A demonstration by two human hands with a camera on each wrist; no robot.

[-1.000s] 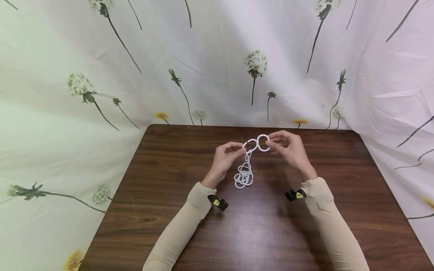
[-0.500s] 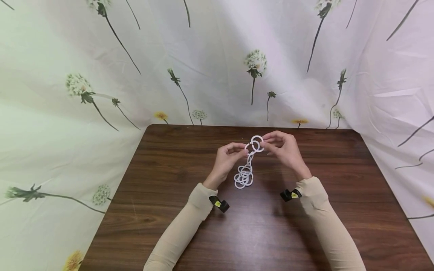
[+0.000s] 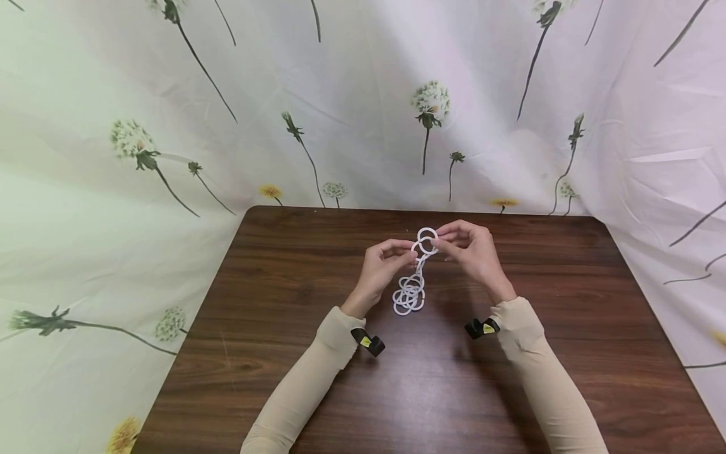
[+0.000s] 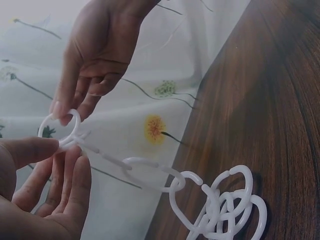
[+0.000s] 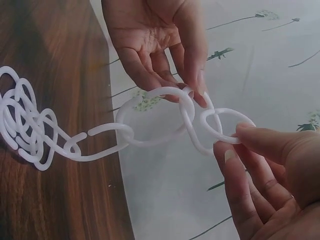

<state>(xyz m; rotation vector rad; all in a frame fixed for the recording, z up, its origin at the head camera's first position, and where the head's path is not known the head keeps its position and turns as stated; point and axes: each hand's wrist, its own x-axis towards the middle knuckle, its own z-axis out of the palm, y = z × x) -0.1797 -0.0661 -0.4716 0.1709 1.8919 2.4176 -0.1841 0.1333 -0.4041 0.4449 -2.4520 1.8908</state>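
Observation:
A chain of white plastic C-shaped links [image 5: 162, 142] rises from a small heap [image 3: 408, 295] on the table to my fingers. My left hand [image 3: 381, 270] pinches a link [image 5: 193, 139] near the raised end, thumb against fingertips. From the other side, my right hand [image 3: 479, 257] pinches the end link [image 5: 225, 111] between thumb and index finger. The two held links overlap in the right wrist view. In the left wrist view, the right hand [image 4: 102, 55] hangs above the left hand [image 4: 55, 190], and their fingertips hide parts of the links.
A dark wood-grain table [image 3: 272, 391] lies beneath both hands, its far edge just beyond them. A white curtain [image 3: 363, 113] printed with dandelions hangs behind and at the sides. Black camera mounts sit at the left wrist [image 3: 367, 341] and right wrist [image 3: 482, 328].
The right hand has moved left toward the left hand, so the end link, first side by side with its neighbour, now overlaps it. The left hand has shifted slightly right; the heap stays put.

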